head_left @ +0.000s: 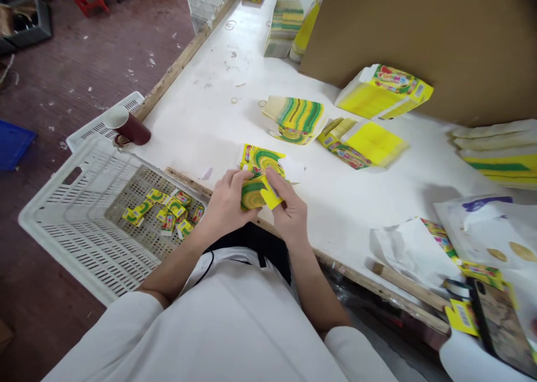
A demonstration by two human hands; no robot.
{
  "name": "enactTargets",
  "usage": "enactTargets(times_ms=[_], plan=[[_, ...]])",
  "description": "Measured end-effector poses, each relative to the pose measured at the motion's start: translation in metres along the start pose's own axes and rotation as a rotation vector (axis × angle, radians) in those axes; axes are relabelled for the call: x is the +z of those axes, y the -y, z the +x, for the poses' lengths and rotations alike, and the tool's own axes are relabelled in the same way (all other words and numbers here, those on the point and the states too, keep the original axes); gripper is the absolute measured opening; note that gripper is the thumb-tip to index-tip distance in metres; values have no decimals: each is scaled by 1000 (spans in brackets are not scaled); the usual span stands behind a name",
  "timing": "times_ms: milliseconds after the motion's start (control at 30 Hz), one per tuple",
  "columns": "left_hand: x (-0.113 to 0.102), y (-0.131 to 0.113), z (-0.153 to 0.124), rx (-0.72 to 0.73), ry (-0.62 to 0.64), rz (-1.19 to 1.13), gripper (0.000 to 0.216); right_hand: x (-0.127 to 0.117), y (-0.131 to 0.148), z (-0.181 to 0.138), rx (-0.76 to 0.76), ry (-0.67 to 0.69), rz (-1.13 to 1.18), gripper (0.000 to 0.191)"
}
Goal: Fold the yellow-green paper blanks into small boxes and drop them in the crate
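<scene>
Between both hands is a small yellow and green cardboard box (252,196) with an end flap sticking out. My left hand (229,200) grips its left side, fingers curled round it. My right hand (288,206) closes on the box's right end, by the yellow flap. Just beyond my fingers, a flat printed carton (262,157) lies on the white table. Farther off stand a stack of flat cartons (300,116) and another bundle of them (363,142).
A white plastic crate (79,225) with several small boxes sits below the table's left edge, near a dark red mug (136,130). Brown cardboard (419,29) stands at the back. A phone (501,320) and crumpled white paper (413,250) are at the right.
</scene>
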State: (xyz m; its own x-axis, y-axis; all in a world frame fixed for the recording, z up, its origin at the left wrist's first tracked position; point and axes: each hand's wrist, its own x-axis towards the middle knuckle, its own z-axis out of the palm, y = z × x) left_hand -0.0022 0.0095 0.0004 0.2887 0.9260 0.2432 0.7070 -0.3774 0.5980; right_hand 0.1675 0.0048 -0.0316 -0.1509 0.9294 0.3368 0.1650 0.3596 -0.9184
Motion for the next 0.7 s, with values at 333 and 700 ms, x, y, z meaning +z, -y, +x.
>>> enactTargets(times_ms=[333,700], plan=[[-22,11,-4,92,35,32,60,-26,9,12,-94,357,-242,28],[-18,18,-4,-411,-287,-589,57,-4,0,8,-69,-79,-199,28]])
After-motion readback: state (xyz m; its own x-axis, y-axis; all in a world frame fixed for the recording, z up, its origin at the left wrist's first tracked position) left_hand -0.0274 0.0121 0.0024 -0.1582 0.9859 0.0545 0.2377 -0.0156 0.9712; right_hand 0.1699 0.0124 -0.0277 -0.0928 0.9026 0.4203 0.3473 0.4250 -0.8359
